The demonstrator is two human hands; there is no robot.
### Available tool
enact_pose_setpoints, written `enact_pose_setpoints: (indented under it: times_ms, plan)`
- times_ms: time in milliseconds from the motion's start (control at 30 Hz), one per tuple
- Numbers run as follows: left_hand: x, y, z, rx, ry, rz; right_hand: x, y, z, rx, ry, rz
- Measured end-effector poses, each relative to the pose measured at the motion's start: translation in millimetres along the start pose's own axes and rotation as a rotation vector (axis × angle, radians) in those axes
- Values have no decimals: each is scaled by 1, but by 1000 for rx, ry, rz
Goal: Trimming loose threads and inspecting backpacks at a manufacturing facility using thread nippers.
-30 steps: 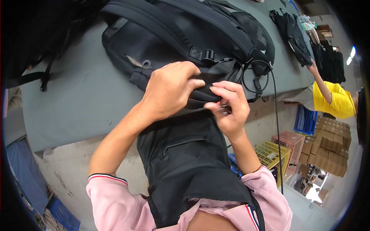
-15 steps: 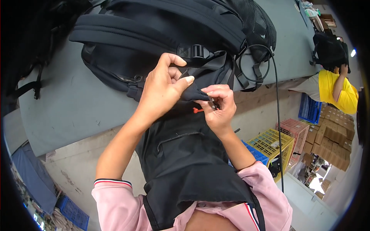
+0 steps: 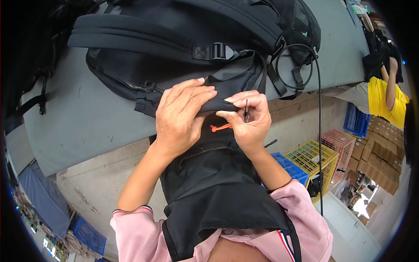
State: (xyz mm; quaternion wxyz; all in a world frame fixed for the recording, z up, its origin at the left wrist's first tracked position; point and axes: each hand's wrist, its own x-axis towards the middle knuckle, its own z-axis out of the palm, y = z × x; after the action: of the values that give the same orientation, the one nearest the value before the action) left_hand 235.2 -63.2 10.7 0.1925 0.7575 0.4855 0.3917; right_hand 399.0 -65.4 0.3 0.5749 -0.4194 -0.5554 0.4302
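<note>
A black backpack [image 3: 144,65] lies across the table in front of me, its padded strap and buckle uppermost. My left hand [image 3: 181,115] rests along its near edge, fingers laid on the fabric and the thumb tucked beneath, gripping it. Right beside it, my right hand [image 3: 251,122] pinches the same edge between thumb and index finger. Tucked in that right hand is a small dark metal tool that looks like thread snips [image 3: 247,111], mostly covered by the fingers. A knotted orange cord [image 3: 219,128] sticks out below the right thumb.
The grey table [image 3: 74,131] ends just before my black apron [image 3: 209,174]. A black cable [image 3: 320,131] hangs down on the right. Beyond it stand yellow [image 3: 312,157] and blue crates [image 3: 286,168] and stacked cartons [image 3: 379,150]. A person in yellow [image 3: 388,100] handles a dark bag at far right.
My left hand has come down from its raised pinch and now lies flatter on the backpack's edge. The orange cord shows more; the right hand keeps its pinch.
</note>
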Motion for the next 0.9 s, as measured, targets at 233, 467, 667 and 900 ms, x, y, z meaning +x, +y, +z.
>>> enact_pose_setpoints:
  times_ms: [233, 467, 667, 900]
  plan:
    - [-5, -4, 17, -39, 245, 72, 31, -35, -26, -4, -223, 334]
    - [-5, -4, 20, -74, 290, 90, 74, -40, -14, -432, -672, 82]
    - [-5, -3, 19, -90, 280, 32, 70, -45, -14, -583, -742, 29]
    - [-6, -6, 19, -101, 287, 52, 54, -54, -39, -321, -560, 161]
